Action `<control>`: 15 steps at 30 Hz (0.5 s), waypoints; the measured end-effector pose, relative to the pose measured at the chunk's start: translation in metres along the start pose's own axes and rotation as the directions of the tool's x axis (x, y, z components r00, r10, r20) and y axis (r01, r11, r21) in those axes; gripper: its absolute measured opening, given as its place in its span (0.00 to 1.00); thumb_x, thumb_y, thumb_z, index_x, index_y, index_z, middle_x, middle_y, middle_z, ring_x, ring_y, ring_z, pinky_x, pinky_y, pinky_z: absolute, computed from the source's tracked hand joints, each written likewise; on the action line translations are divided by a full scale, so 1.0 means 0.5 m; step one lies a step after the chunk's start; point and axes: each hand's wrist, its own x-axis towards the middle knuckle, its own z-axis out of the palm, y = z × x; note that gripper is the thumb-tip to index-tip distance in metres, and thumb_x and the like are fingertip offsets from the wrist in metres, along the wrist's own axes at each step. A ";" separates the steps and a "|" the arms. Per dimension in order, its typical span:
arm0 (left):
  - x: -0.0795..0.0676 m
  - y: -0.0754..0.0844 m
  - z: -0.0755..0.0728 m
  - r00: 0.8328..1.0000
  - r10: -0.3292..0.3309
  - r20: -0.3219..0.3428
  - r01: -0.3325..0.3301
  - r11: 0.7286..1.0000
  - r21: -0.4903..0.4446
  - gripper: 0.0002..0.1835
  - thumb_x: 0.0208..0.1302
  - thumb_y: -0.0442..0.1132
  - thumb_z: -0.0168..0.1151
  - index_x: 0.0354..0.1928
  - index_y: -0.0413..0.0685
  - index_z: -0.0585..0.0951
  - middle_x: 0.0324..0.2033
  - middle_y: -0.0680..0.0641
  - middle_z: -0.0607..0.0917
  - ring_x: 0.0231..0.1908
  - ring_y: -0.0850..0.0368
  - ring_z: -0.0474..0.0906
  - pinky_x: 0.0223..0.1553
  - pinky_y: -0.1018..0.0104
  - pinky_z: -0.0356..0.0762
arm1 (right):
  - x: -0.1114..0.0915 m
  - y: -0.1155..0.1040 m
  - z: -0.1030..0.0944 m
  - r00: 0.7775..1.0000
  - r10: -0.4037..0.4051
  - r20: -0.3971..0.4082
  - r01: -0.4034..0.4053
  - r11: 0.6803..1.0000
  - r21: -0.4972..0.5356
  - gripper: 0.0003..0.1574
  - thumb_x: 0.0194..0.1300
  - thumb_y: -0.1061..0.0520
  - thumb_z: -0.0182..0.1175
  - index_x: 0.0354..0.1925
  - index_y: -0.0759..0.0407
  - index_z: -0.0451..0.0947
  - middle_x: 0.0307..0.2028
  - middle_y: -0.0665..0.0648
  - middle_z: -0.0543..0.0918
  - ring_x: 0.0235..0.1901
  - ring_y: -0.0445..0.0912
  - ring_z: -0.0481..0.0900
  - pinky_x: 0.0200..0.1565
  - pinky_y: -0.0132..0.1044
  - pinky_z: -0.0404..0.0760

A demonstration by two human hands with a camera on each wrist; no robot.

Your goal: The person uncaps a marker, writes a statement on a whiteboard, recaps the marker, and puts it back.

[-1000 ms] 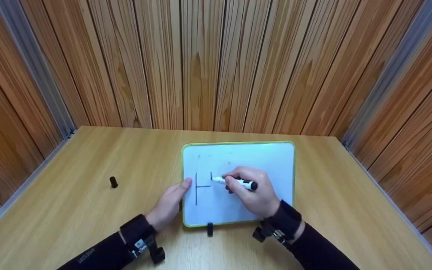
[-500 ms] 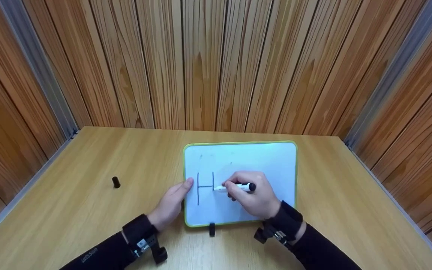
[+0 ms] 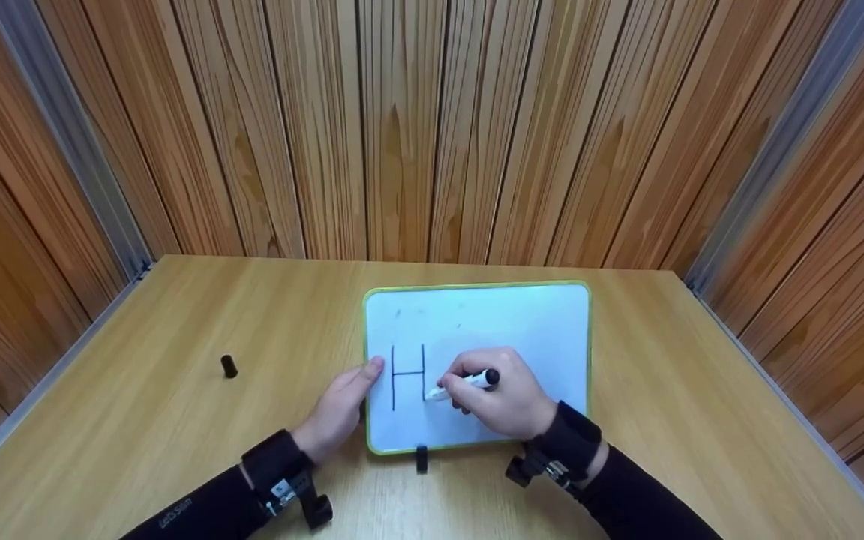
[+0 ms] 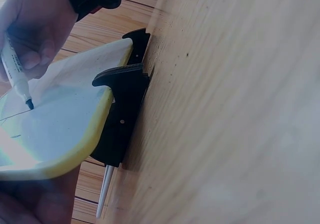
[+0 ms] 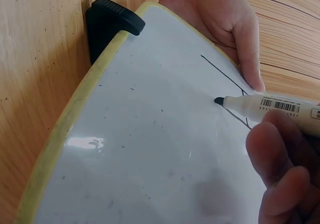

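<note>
Whiteboard point(image 3: 507, 322) gripped at nine o'clock by left hand point(image 3: 337, 405), marker point(image 5: 280, 106) pinched by right hand point(image 3: 508, 394), the H point(image 3: 408, 373) is seemingly drawn bar its five-o'clock foot.

White glare on the whiteboard point(image 5: 150, 114).

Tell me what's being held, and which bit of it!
The right grip has the marker by its barrel. The left grip has the board by its left edge, thumb on the front.

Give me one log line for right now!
left hand: holds board | right hand: grips marker, tip on board | cap: on table
</note>
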 end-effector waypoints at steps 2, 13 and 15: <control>0.000 0.000 0.000 1.000 0.002 0.002 -0.002 1.000 -0.003 0.38 0.93 0.61 0.35 0.81 0.36 0.69 0.65 0.37 0.87 0.63 0.45 0.87 0.65 0.55 0.82 | 0.001 0.001 0.000 1.000 0.009 0.014 -0.009 1.000 0.000 0.14 0.78 0.65 0.65 0.33 0.59 0.91 0.24 0.49 0.87 0.23 0.39 0.81 0.28 0.33 0.80; 0.001 0.000 0.005 1.000 0.014 -0.014 -0.014 1.000 -0.009 0.36 0.94 0.58 0.36 0.79 0.33 0.72 0.62 0.35 0.88 0.62 0.45 0.88 0.65 0.56 0.82 | 0.002 0.002 0.002 0.998 -0.058 0.032 0.058 0.998 -0.023 0.15 0.77 0.65 0.65 0.31 0.59 0.90 0.22 0.49 0.86 0.23 0.37 0.80 0.28 0.34 0.81; 0.001 0.000 0.005 1.000 0.014 -0.010 -0.014 1.000 -0.004 0.37 0.94 0.58 0.35 0.79 0.33 0.72 0.62 0.35 0.89 0.61 0.45 0.88 0.65 0.56 0.82 | 0.001 0.003 0.001 0.997 -0.066 0.028 0.066 0.998 -0.009 0.15 0.77 0.65 0.65 0.31 0.59 0.90 0.22 0.50 0.85 0.22 0.36 0.79 0.27 0.34 0.81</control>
